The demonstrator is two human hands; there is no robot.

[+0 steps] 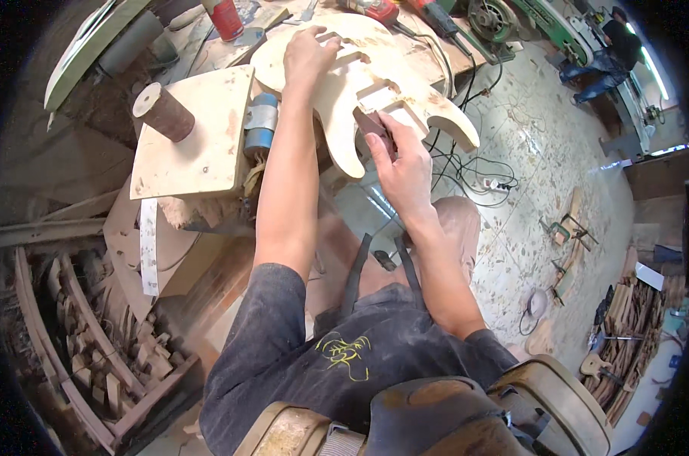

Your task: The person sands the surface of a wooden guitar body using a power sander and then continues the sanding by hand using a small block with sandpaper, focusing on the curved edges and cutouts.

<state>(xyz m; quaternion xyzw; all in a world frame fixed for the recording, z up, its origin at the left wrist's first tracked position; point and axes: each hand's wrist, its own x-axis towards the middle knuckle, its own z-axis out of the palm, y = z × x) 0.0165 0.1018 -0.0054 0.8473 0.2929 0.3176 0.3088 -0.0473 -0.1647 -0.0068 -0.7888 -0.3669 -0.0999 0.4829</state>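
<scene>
A pale wooden electric guitar body (360, 42) lies on the workbench, with curved horns toward me and cut-out cavities in its face. My left hand (308, 59) rests on its upper left part, fingers spread over the wood and holding nothing. Between the two horns, my right hand (404, 163) grips a piece of reddish-brown sandpaper (371, 124) between thumb and fingers. The sandpaper meets the body's edge beside the cavities; whether a block is inside it cannot be seen.
Left of the body stands a wooden sanding table (200, 152) with an upright abrasive spindle (164, 112). A red can (223, 19) and power tools (371, 9) sit at the back. Cables (458, 171) trail across the floor. Wood offcuts (109, 357) fill a crate; another person (606, 57) is far right.
</scene>
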